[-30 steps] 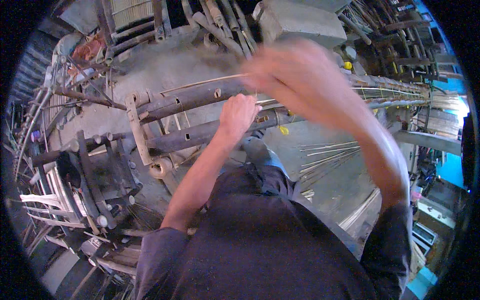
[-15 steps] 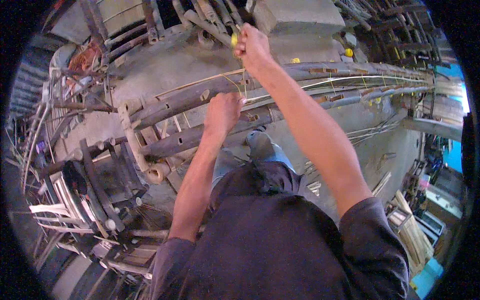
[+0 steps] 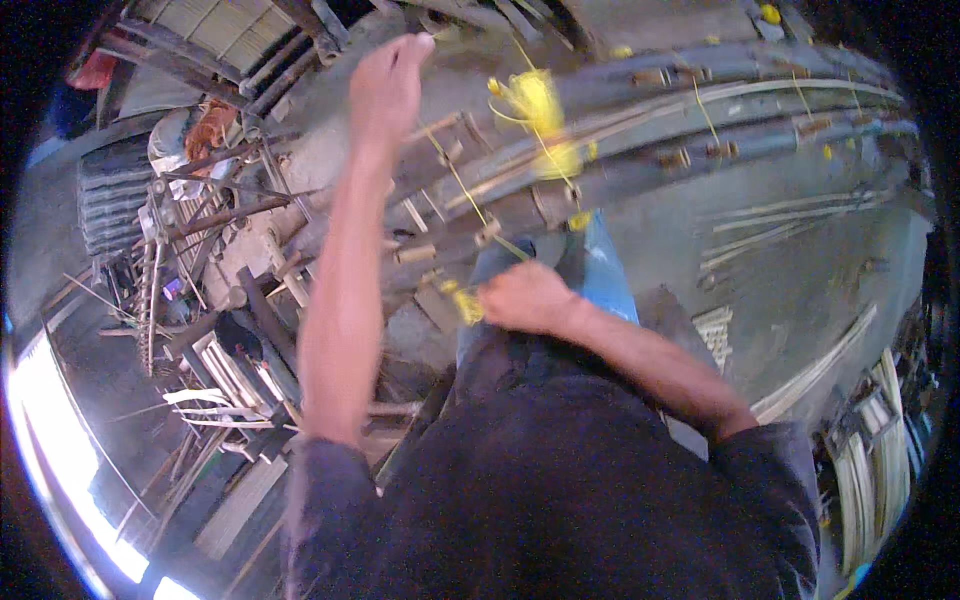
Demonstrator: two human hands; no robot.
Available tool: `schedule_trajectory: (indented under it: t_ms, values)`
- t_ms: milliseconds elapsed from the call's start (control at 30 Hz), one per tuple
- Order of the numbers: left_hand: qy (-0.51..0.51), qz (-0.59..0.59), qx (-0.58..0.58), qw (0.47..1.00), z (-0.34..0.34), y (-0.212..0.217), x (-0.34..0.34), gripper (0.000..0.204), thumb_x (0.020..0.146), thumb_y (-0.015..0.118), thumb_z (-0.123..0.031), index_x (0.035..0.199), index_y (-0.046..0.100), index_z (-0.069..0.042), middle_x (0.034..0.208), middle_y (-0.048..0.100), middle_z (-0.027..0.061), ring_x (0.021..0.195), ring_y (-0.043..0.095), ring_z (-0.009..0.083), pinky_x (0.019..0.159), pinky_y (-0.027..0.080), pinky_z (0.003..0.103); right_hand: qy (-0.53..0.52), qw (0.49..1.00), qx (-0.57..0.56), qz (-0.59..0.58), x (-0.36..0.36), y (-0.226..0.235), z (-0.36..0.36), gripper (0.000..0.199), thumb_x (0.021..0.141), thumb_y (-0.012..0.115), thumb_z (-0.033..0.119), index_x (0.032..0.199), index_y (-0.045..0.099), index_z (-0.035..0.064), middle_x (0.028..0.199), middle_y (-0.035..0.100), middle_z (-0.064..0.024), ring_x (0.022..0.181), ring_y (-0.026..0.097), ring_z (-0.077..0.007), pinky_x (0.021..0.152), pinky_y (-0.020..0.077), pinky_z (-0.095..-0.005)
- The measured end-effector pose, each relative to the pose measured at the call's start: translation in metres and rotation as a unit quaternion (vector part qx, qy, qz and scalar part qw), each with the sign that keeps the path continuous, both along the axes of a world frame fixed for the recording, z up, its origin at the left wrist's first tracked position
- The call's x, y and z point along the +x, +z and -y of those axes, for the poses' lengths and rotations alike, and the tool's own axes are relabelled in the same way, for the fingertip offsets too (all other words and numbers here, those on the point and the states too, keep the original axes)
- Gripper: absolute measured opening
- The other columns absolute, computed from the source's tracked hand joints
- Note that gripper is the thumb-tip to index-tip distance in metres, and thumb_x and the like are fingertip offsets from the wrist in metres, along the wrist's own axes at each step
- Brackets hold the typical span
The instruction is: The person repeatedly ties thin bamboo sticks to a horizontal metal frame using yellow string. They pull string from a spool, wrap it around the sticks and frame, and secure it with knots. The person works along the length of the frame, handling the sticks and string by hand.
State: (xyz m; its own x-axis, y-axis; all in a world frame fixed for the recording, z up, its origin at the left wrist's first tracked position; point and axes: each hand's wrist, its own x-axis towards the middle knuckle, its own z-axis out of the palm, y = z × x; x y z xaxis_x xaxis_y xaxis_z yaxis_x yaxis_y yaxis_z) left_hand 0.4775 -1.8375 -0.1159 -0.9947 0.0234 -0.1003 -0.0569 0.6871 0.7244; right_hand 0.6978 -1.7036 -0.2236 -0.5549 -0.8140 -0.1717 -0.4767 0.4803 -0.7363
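Note:
My left hand (image 3: 388, 85) is raised beyond the far pole, its fingers closed, with a thin yellow strand at the fingertips. Close to my lap, my right hand (image 3: 530, 297) is closed on yellow string, and a small yellow bunch (image 3: 462, 302) shows beside its knuckles. From there a taut string (image 3: 458, 178) runs across the near and far bamboo poles toward my left hand. A blurred hank of yellow string (image 3: 538, 98) lies or hangs over the frame. The dark near pole (image 3: 625, 170) and far pole (image 3: 610, 92) have notches, with pale strips (image 3: 650, 118) between them.
Further yellow ties (image 3: 706, 110) cross the poles to the right. Loose pale strips (image 3: 800, 212) lie on the floor at right. Bamboo pieces and slats (image 3: 235, 385) are piled at left, near a slatted bamboo panel (image 3: 222, 30). A bright opening (image 3: 70, 460) shows at lower left.
My right hand has come from beyond the poles down to my lap. My left hand has gone from the poles up and away to the far left. The view has shifted.

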Motion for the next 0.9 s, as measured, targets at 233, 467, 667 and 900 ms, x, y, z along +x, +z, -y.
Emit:
schedule_trajectory:
  t_ms: [233, 467, 667, 900]
  values:
    - [-0.15, 0.056, 0.14, 0.977, 0.088, -0.156, -0.098, 0.035, 0.094, 0.051, -0.034, 0.107, 0.06, -0.002, 0.075, 0.05, 0.006, 0.061, 0.045, 0.0175, 0.056, 0.041, 0.027, -0.177, 0.956, -0.224, -0.063, 0.02, 0.026, 0.003, 0.019, 0.07, 0.059, 0.017, 0.085, 0.066, 0.0065, 0.092, 0.065, -0.014, 0.086, 0.062, -0.033, 0.077, 0.0503, -0.0443]
    - [0.29, 0.272, 0.376, 0.837, 0.131, -0.134, -0.165, 0.047, 0.091, 0.054, -0.05, 0.109, 0.046, -0.007, 0.057, 0.038, -0.0049, 0.04, 0.033, 0.0083, 0.042, 0.04, 0.022, -0.361, 0.811, -0.357, -0.289, 0.122, 0.259, -0.09, 0.023, 0.076, 0.058, 0.02, 0.094, 0.058, 0.0051, 0.093, 0.052, -0.011, 0.086, 0.054, -0.0258, 0.072, 0.048, -0.0371]
    - [0.106, 0.311, 0.01, 0.944, 0.054, -0.104, -0.134, 0.079, 0.078, 0.067, -0.058, 0.139, 0.042, -0.014, 0.141, 0.041, 0.0101, 0.121, 0.046, 0.0241, 0.093, 0.041, 0.046, -0.604, 0.749, -0.234, -0.14, 0.102, 0.107, -0.154, 0.027, 0.077, 0.063, 0.015, 0.102, 0.062, 0.0058, 0.091, 0.06, -0.0147, 0.09, 0.061, -0.0346, 0.075, 0.0513, -0.0446]
    - [0.047, 0.173, 0.109, 0.978, -0.05, -0.021, -0.08, 0.066, 0.088, 0.06, -0.045, 0.143, 0.039, -0.016, 0.149, 0.036, 0.0083, 0.139, 0.03, 0.0221, 0.107, 0.026, 0.04, -0.654, 0.716, -0.239, 0.054, 0.158, 0.022, -0.301, 0.02, 0.086, 0.059, 0.02, 0.096, 0.065, 0.0045, 0.095, 0.067, -0.0149, 0.09, 0.064, -0.0334, 0.078, 0.0514, -0.0401]
